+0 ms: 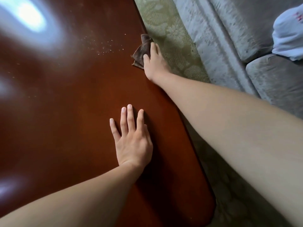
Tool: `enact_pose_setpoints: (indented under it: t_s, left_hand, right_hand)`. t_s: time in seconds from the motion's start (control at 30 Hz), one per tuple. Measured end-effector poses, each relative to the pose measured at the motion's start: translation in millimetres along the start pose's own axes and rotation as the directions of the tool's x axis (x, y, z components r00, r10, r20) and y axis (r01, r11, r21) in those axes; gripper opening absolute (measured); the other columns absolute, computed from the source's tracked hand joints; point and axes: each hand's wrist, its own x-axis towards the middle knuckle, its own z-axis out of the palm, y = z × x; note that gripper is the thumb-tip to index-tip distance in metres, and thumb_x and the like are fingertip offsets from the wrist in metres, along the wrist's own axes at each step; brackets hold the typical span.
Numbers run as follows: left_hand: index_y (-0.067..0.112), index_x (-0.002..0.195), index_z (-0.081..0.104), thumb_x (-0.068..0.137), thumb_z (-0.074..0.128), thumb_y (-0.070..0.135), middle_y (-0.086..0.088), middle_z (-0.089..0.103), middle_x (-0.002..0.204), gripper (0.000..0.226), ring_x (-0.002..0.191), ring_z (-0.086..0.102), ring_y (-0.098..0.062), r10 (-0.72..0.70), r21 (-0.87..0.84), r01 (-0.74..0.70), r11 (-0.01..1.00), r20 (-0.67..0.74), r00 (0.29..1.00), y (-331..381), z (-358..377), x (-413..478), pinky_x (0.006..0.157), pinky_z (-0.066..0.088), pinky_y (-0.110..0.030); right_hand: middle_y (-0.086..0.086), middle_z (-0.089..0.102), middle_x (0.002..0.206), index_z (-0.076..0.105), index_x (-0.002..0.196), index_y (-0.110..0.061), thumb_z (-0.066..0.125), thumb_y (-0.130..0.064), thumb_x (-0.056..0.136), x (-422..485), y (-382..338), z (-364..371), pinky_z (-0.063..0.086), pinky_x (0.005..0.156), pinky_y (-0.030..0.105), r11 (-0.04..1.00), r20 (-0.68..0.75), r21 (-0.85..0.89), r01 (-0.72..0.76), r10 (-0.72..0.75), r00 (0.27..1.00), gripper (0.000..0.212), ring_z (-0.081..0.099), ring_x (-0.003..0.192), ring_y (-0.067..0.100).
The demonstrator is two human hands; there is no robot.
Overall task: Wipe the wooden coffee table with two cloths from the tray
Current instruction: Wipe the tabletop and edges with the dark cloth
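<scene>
The glossy red-brown wooden coffee table [68, 112] fills the left and middle of the view. A crumpled brown cloth [142, 49] lies at the table's right edge, far from me. My right hand [154, 63] presses on the cloth, thumb and fingers laid over it, arm stretched out. My left hand [131, 136] lies flat on the tabletop nearer to me, fingers spread and straight, holding nothing. A scatter of pale crumbs [105, 47] lies on the wood just left of the cloth. No tray or second cloth shows.
A green patterned rug [173, 38] runs along the table's right edge. Beyond it stands a grey sofa [237, 46] with a white cloth item [288, 33] on its seat. Bright window glare [31, 18] reflects on the far left of the tabletop.
</scene>
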Motion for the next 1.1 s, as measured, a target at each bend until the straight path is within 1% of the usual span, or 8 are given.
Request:
enact_pose_setpoints:
  t_s: [0.3, 0.43, 0.53, 0.6, 0.7, 0.8, 0.93, 1.1]
  left_hand:
    - [0.026, 0.159, 0.025, 0.106, 0.017, 0.037, -0.008, 0.01, 0.172, 0.055, 0.159, -0.003, -0.024, -0.009, -0.004, 0.009, 1.0, 0.03, 1.0, 0, -2, 0, 0.125, 0.001, -0.059]
    - [0.027, 0.158, 0.025, 0.106, 0.017, 0.038, -0.007, 0.009, 0.172, 0.054, 0.159, -0.004, -0.024, -0.006, -0.046, 0.007, 0.999, 0.031, 1.0, 1, -6, 0, 0.125, -0.001, -0.059]
    - [0.027, 0.156, 0.03, 0.107, 0.022, 0.036, -0.007, 0.012, 0.171, 0.051, 0.159, -0.001, -0.023, 0.008, -0.101, -0.007, 0.995, 0.015, 1.0, -2, -9, -1, 0.126, -0.002, -0.058]
    - [0.026, 0.153, 0.037, 0.106, 0.029, 0.033, -0.005, 0.015, 0.171, 0.048, 0.159, 0.001, -0.021, 0.021, -0.181, -0.02, 0.983, 0.0, 1.0, -5, -11, -1, 0.126, -0.004, -0.054]
    - [0.02, 0.142, 0.054, 0.104, 0.039, 0.026, -0.005, 0.032, 0.166, 0.041, 0.158, 0.014, -0.019, 0.057, -0.426, -0.063, 0.903, -0.027, 0.998, -18, -18, -3, 0.128, -0.003, -0.045]
    - [0.012, 0.133, 0.063, 0.101, 0.046, 0.019, -0.007, 0.049, 0.154, 0.036, 0.149, 0.035, -0.022, 0.062, -0.627, -0.053, 0.777, -0.007, 0.998, -56, -34, -8, 0.124, 0.016, -0.028]
    - [0.014, 0.131, 0.063, 0.097, 0.045, 0.018, -0.005, 0.053, 0.147, 0.039, 0.14, 0.043, -0.022, 0.005, -0.565, -0.027, 0.824, -0.04, 0.999, -136, -57, -25, 0.115, 0.025, -0.018]
    - [0.018, 0.148, 0.049, 0.103, 0.045, 0.028, -0.008, 0.032, 0.164, 0.046, 0.152, 0.025, -0.03, -0.021, -0.291, 0.032, 0.956, 0.041, 0.999, -228, -64, -51, 0.125, 0.019, -0.04]
  right_hand:
    - [0.007, 0.013, 0.176, 0.012, 0.168, -0.016, 0.03, -0.037, 0.114, -144, 85, 5, 0.028, 0.124, 0.042, 0.997, 0.039, 0.052, 0.064, -0.066, 0.997, 0.061, 0.025, 0.158, 0.027]
    - [0.003, 0.013, 0.176, 0.01, 0.168, -0.019, 0.031, -0.039, 0.113, -252, 135, 13, 0.022, 0.124, 0.029, 1.0, 0.069, 0.024, 0.004, -0.005, 0.998, 0.062, 0.02, 0.159, 0.019]
    - [0.005, 0.007, 0.176, 0.005, 0.168, -0.016, 0.021, -0.049, 0.11, -317, 162, 22, 0.02, 0.131, 0.039, 0.994, 0.084, -0.108, -0.024, 0.033, 0.996, 0.068, 0.009, 0.162, 0.018]
    - [0.006, -0.002, 0.176, 0.0, 0.168, -0.015, 0.013, -0.052, 0.107, -347, 167, 30, 0.013, 0.132, 0.048, 0.945, 0.052, -0.327, -0.028, 0.047, 0.998, 0.072, -0.002, 0.163, 0.023]
    - [0.009, 0.004, 0.176, 0.011, 0.168, -0.012, 0.022, -0.048, 0.106, -385, 138, 60, 0.01, 0.129, 0.061, 0.834, 0.066, -0.543, 0.096, -0.071, 0.995, 0.072, 0.0, 0.163, 0.031]
    - [0.008, 0.009, 0.176, 0.016, 0.167, -0.014, 0.031, -0.048, 0.106, -426, 81, 124, 0.009, 0.127, 0.064, 0.805, 0.172, -0.519, 0.288, -0.232, 0.957, 0.072, 0.003, 0.163, 0.031]
    - [0.001, 0.011, 0.176, 0.016, 0.167, -0.021, 0.031, -0.048, 0.108, -475, -19, 215, 0.011, 0.128, 0.06, 0.718, 0.297, -0.47, 0.514, -0.42, 0.858, 0.067, 0.004, 0.163, 0.027]
    - [-0.003, 0.021, 0.174, 0.029, 0.165, -0.028, 0.037, -0.048, 0.104, -492, -64, 256, 0.008, 0.129, 0.056, 0.722, 0.29, -0.417, 0.552, -0.47, 0.834, 0.064, 0.012, 0.162, 0.021]
